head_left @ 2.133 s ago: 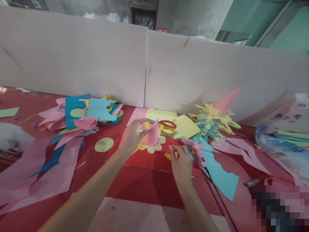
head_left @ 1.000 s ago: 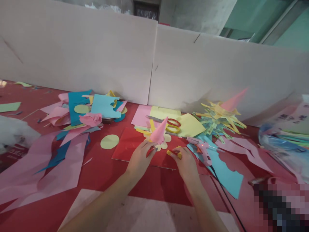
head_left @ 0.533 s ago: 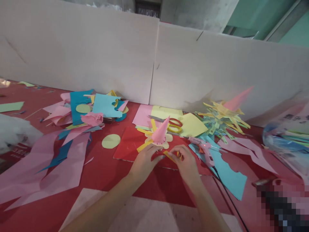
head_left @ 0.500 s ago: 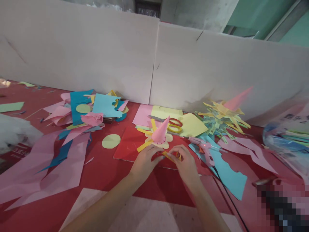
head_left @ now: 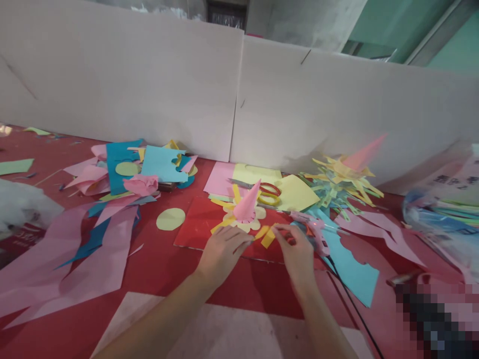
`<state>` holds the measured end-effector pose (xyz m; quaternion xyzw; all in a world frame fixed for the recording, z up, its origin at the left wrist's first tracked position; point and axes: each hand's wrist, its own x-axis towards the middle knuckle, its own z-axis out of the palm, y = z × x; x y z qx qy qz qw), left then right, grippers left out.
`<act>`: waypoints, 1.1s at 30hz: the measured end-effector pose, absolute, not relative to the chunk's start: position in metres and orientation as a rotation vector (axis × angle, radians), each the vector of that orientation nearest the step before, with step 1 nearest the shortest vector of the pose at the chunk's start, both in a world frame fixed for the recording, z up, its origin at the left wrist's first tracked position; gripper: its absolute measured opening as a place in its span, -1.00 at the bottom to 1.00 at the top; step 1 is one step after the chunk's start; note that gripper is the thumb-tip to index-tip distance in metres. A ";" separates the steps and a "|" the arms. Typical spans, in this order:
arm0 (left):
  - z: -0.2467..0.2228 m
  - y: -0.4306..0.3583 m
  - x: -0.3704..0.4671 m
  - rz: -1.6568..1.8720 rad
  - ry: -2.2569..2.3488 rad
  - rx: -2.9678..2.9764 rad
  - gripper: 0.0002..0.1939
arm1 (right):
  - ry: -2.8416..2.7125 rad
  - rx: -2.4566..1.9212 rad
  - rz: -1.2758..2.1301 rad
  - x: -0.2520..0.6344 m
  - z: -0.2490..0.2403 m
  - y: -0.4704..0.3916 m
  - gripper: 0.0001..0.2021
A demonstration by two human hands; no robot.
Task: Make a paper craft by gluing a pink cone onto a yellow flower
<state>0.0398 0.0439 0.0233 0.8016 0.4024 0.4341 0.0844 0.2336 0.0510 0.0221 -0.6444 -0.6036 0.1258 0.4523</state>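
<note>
My left hand (head_left: pixel 223 252) is closed, its fingertips pinching one end of a small yellow paper strip (head_left: pixel 268 238) that looks folded or cut into tabs. At the strip's other side is my right hand (head_left: pixel 298 254), fingers curled and fingertips on its edge. Just beyond my fingers, a pink paper cone (head_left: pixel 247 202) stands upright on a pale yellow scalloped paper flower (head_left: pixel 258 219), with yellow strips sticking out to its left. These sit on a red board (head_left: pixel 198 224). Behind the cone lie scissors (head_left: pixel 270 194) with red and yellow handles. A pink glue gun (head_left: pixel 318 234) lies beside my right hand.
Pink and blue paper scraps (head_left: pixel 105 254) cover the left side, near a pale yellow paper disc (head_left: pixel 171 219). A finished-looking cone-topped paper piece (head_left: pixel 355 169) stands at the back right, near a plastic bag (head_left: pixel 445 209). White panels (head_left: pixel 318 109) border the table.
My right hand has moved right and away from my left, so more of the yellow strip shows between them. The view has shifted slightly; the cone and flower stay on the board.
</note>
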 end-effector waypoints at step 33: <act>0.025 0.043 0.040 0.763 1.303 2.219 -0.85 | -1.171 -1.946 0.247 0.266 0.026 0.053 -0.56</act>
